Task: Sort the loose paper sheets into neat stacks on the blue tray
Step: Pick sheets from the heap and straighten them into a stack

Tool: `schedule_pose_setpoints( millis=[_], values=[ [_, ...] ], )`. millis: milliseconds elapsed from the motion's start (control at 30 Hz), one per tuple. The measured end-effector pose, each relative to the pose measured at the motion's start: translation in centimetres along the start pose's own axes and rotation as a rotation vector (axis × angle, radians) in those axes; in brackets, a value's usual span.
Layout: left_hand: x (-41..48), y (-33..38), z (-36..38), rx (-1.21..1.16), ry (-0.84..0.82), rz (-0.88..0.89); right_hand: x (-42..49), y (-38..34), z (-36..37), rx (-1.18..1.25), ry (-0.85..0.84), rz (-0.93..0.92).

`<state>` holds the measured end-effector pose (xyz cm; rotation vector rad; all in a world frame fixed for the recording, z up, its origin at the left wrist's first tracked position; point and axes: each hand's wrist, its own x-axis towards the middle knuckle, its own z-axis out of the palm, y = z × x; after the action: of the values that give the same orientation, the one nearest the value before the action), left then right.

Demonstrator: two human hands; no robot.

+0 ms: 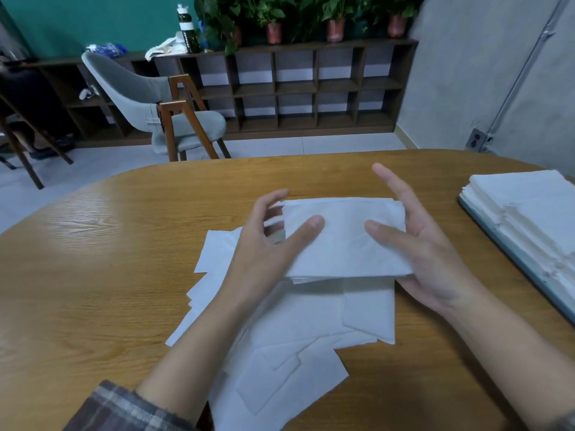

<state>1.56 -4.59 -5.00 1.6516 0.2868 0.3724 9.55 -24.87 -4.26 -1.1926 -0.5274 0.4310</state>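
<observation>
I hold a small stack of white paper sheets (pixel 342 241) between both hands, just above the table. My left hand (pixel 264 253) grips its left end, thumb on top and fingers curled around the edge. My right hand (pixel 426 253) pinches the right end, thumb on top and fingers beneath, with the index finger sticking out straight. Below lies a scattered pile of loose sheets (pixel 311 321), overlapping at odd angles. The blue tray (pixel 504 248) sits at the right edge of the table and carries neat white paper stacks (pixel 535 213).
The wooden table (pixel 93 275) is oval, its far edge curving just beyond my hands. A grey chair (pixel 155 101) stands on the floor past the table at the left. A dark cubby shelf (pixel 311 88) with potted plants lines the back wall.
</observation>
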Motion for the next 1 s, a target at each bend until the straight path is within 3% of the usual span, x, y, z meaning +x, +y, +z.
schedule_pose_setpoints(
  millis=[67, 100, 200, 333, 433, 500, 567, 700, 1000],
  values=[
    [-0.3, 0.6, -0.1, -0.173, -0.145, -0.127, 0.1, 0.0, 0.0, -0.021, 0.017, -0.018],
    [-0.4, 0.6, -0.1, -0.150, -0.163, -0.111, 0.2, 0.1, 0.0, -0.092, 0.034, -0.027],
    [-0.2, 0.0, -0.1, 0.095, -0.049, 0.039, 0.2, 0.2, -0.5, -0.204, -0.002, 0.008],
    [0.0, -0.3, -0.5, 0.145, -0.047, 0.086, -0.1, -0.2, -0.8, -0.227, -0.092, 0.090],
    [-0.2, -0.6, 0.0, 0.186, -0.054, 0.159, 0.0, 0.3, -1.1, -0.439, 0.058, 0.044],
    [-0.4, -0.7, 0.4, 0.363, -0.019, 0.321, 0.2, 0.3, -1.2, -0.534, 0.189, -0.004],
    [-0.6, -0.9, 0.6, 0.500, -0.146, 0.501, 0.3, 0.5, -1.5, -0.573, 0.267, -0.050],
    [-1.7, -1.1, 1.3, 0.627, -0.611, 0.417, 0.5, 0.9, -2.0, -0.607, 0.313, -0.084],
    [-1.6, -1.5, 1.4, 0.586, -0.591, 0.432, 0.6, 1.0, -2.1, -0.659, 0.301, -0.090]
  ],
)
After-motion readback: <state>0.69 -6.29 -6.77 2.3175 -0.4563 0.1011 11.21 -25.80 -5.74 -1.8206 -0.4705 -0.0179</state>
